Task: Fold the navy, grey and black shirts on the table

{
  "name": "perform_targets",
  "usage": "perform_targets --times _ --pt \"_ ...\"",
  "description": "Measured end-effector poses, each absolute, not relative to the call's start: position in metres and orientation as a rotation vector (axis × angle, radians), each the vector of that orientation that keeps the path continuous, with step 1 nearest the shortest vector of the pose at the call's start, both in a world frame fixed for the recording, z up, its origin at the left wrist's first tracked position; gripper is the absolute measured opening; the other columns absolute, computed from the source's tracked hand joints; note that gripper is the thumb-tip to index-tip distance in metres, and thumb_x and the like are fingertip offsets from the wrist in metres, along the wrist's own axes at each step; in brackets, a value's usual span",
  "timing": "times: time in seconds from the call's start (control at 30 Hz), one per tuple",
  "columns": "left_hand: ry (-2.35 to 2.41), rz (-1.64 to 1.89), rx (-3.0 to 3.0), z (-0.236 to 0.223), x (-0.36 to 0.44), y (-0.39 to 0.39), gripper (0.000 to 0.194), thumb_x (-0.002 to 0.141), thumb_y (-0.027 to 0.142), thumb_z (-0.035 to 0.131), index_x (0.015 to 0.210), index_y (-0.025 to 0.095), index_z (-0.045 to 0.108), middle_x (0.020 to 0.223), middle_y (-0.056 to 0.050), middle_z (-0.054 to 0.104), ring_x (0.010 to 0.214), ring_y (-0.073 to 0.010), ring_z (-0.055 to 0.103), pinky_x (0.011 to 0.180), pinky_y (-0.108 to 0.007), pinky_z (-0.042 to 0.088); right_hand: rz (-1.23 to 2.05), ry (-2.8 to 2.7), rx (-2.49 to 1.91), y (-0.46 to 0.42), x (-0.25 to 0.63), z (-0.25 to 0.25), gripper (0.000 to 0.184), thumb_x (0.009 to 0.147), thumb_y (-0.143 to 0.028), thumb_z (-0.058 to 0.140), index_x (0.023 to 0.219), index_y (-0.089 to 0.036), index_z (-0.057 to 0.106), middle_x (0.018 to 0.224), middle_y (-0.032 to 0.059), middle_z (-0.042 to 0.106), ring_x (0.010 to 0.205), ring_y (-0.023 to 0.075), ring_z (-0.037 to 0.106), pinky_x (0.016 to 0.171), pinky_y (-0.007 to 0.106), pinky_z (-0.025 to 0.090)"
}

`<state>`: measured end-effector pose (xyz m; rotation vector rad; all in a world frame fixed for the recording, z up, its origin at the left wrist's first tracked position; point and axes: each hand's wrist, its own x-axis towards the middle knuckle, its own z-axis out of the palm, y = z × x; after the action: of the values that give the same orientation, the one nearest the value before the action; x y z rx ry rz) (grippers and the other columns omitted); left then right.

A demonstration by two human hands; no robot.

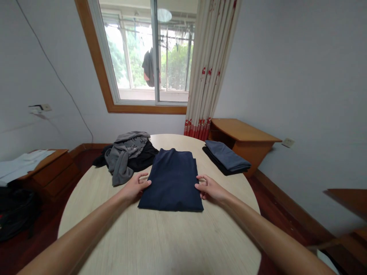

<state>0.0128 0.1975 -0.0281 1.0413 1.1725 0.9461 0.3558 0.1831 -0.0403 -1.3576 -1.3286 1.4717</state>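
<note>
A folded navy garment (172, 179) lies flat in the middle of a round pale wooden table (160, 236). My left hand (134, 188) pinches its left edge near the front, thumb on top and fingers curled. At the right edge my right hand (208, 188) grips the cloth the same way. Both arms reach in from the bottom of the view.
A heap of unfolded grey and black clothes (127, 154) sits at the table's far left. A folded blue-grey stack (227, 157) lies at the far right edge. Low wooden cabinets (243, 133) stand beyond, by a curtain (212, 68) and window (149, 53).
</note>
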Motion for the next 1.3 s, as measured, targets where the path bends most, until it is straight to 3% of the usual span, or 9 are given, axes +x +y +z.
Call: perform_targets --times 0.07,0.13,0.33,0.57,0.8,0.93,1.07,1.2,1.3 --pt "1.108 0.908 1.095 -0.031 0.012 0.185 0.076 0.055 0.043 0.092 0.112 0.022 0.048 0.082 0.0 0.071 0.072 -0.02 0.069 0.066 -0.031 0.051 1.474 -1.423 -1.299 0.17 0.357 -0.04 0.061 0.07 -0.04 0.083 0.115 -0.022 0.045 0.058 -0.0123 0.052 0.045 0.0105 0.056 0.043 0.02 0.042" --pt "1.106 0.868 1.184 -0.034 0.015 0.173 0.069 0.054 0.045 0.091 0.102 0.023 0.046 0.072 0.004 0.067 0.064 -0.0176 0.066 0.062 -0.029 0.049 1.442 -1.491 -1.273 0.159 0.357 -0.037 0.054 0.067 -0.042 0.082 0.104 -0.022 0.048 0.055 -0.014 0.048 0.042 0.0095 0.052 0.043 0.021 0.04" --pt "1.091 0.641 1.411 -0.038 0.018 0.123 0.046 0.068 0.051 0.079 0.087 0.022 0.05 0.052 0.013 0.037 0.046 -0.0078 0.038 0.048 -0.021 0.026 1.456 -1.635 -1.375 0.131 0.376 -0.015 0.034 0.068 -0.042 0.076 0.077 -0.021 0.051 0.054 -0.0093 0.05 0.045 0.0089 0.051 0.046 0.021 0.036" --pt "1.119 0.497 1.549 -0.027 0.018 0.095 0.042 0.077 0.056 0.069 0.095 0.02 0.058 0.057 0.01 0.041 0.049 -0.0096 0.041 0.049 -0.023 0.029 1.501 -1.733 -1.438 0.107 0.389 -0.015 0.031 0.072 -0.042 0.073 0.078 -0.021 0.051 0.053 -0.0081 0.052 0.043 0.0078 0.047 0.044 0.02 0.03" --pt "1.06 0.166 1.521 -0.009 0.007 0.116 0.055 0.073 0.055 0.075 0.11 0.018 0.057 0.057 0.009 0.053 0.044 -0.0101 0.049 0.044 -0.022 0.027 1.637 -1.931 -1.51 0.123 0.388 -0.009 0.03 0.073 -0.038 0.076 0.085 -0.02 0.055 0.053 -0.0069 0.056 0.043 0.0098 0.052 0.042 0.019 0.032" --pt "1.212 0.367 1.443 -0.001 0.007 0.174 0.066 0.073 0.057 0.076 0.12 0.017 0.053 0.058 0.005 0.058 0.05 -0.0144 0.059 0.047 -0.022 0.036 1.406 -1.79 -1.476 0.177 0.381 -0.003 0.029 0.077 -0.039 0.075 0.091 -0.018 0.059 0.055 -0.0071 0.054 0.045 0.0101 0.051 0.044 0.02 0.038" --pt "1.387 0.703 1.361 -0.011 0.021 0.238 0.07 0.071 0.044 0.082 0.128 0.015 0.055 0.059 0.006 0.055 0.047 -0.0131 0.055 0.045 -0.022 0.036 1.171 -1.616 -1.477 0.236 0.362 -0.008 0.027 0.078 -0.025 0.073 0.102 -0.016 0.064 0.062 -0.0058 0.057 0.052 0.0106 0.052 0.048 0.021 0.043" --pt "1.417 0.951 1.334 -0.024 0.03 0.276 0.058 0.064 0.036 0.085 0.114 0.011 0.069 0.056 0.006 0.053 0.045 -0.0094 0.046 0.044 -0.022 0.034 1.03 -1.532 -1.503 0.27 0.346 -0.017 0.027 0.076 -0.012 0.069 0.103 -0.012 0.071 0.085 0.0054 0.072 0.071 0.0147 0.064 0.068 0.026 0.053" --pt "1.316 1.135 1.344 -0.027 0.026 0.287 0.052 0.061 0.04 0.086 0.103 0.011 0.074 0.07 -0.002 0.066 0.059 -0.0141 0.058 0.055 -0.025 0.045 0.87 -1.575 -1.45 0.283 0.347 -0.022 0.032 0.078 -0.011 0.064 0.109 -0.011 0.073 0.099 0.0101 0.075 0.081 0.0178 0.068 0.08 0.031 0.055"
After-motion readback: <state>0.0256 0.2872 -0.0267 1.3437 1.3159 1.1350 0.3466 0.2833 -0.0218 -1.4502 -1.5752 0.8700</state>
